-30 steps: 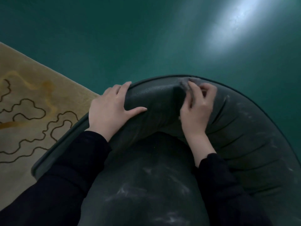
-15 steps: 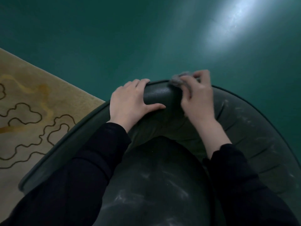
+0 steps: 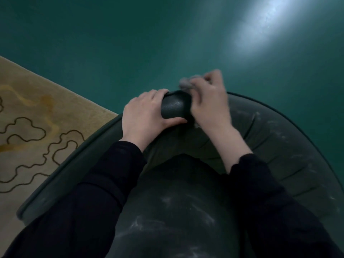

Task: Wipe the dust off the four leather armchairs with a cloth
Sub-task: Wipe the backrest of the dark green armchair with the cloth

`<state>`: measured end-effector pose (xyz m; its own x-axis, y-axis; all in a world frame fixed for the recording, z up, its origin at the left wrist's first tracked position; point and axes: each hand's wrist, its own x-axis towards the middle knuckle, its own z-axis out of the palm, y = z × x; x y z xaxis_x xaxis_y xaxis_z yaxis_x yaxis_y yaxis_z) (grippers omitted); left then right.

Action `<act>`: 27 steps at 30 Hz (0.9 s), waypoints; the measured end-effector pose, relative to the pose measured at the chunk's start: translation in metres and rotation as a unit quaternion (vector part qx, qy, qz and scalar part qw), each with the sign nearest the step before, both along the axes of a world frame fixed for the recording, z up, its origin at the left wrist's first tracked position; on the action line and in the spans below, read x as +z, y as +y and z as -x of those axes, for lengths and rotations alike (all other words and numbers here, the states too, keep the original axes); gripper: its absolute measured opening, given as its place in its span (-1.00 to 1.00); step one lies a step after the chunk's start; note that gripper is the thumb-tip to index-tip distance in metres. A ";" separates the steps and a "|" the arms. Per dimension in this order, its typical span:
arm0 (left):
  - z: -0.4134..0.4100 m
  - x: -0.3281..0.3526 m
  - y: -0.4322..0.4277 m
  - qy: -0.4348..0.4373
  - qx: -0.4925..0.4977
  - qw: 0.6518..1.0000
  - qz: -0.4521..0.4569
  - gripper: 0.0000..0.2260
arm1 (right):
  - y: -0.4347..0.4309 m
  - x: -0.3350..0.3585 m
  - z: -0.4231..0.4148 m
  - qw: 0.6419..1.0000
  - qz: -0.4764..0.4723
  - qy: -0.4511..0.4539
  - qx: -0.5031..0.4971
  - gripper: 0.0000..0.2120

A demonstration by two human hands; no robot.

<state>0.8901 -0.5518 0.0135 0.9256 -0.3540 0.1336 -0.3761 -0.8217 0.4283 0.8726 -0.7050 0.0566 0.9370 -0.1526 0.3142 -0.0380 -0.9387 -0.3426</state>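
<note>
Both hands sit closer together than 0.5 s ago; right hand (image 3: 208,107) has pushed further over the rim. Sleeves (image 3: 93,202) are cut off at 6 o'clock and hide part of the dusty seat (image 3: 173,211). Left hand (image 3: 147,116) clamps the armchair (image 3: 279,146) rim, thumb inside, fingers over. Right hand is blurred, fingers curled, pinching the grey cloth (image 3: 186,84) at 12 o'clock on the rim's outer edge. Rug (image 3: 37,108) at 9 o'clock; bare floor (image 3: 130,43) beyond.

The left hand (image 3: 145,116) grips the armchair rim (image 3: 175,107), the right hand (image 3: 210,107) (blurred) holding a grey cloth (image 3: 186,84) beside it.
</note>
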 end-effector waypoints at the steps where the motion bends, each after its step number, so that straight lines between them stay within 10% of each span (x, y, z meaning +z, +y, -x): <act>1: 0.000 -0.001 0.000 -0.004 -0.001 1.000 0.004 -0.26 | 0.008 -0.005 0.000 1.000 0.003 -0.001 0.031 -0.83; 11: 0.003 0.002 -0.001 -0.016 -0.016 1.000 -0.010 -0.19 | -0.078 -0.009 0.062 0.977 -0.015 -0.060 -0.203 -0.81; 16: 0.007 0.005 -0.036 -0.053 -0.075 0.994 0.051 -0.20 | -0.049 -0.025 0.059 0.995 0.005 -0.084 -0.047 -0.80; 27: 0.006 -0.006 -0.065 -0.092 -0.109 0.990 -0.006 -0.24 | -0.069 -0.019 0.080 0.986 -0.021 -0.126 -0.105 -0.78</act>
<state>0.8843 -0.6170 0.0079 0.7875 -0.5459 0.2862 -0.6158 -0.7171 0.3264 0.7930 -0.7736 0.0374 0.7762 -0.3537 0.5219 -0.1394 -0.9036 -0.4050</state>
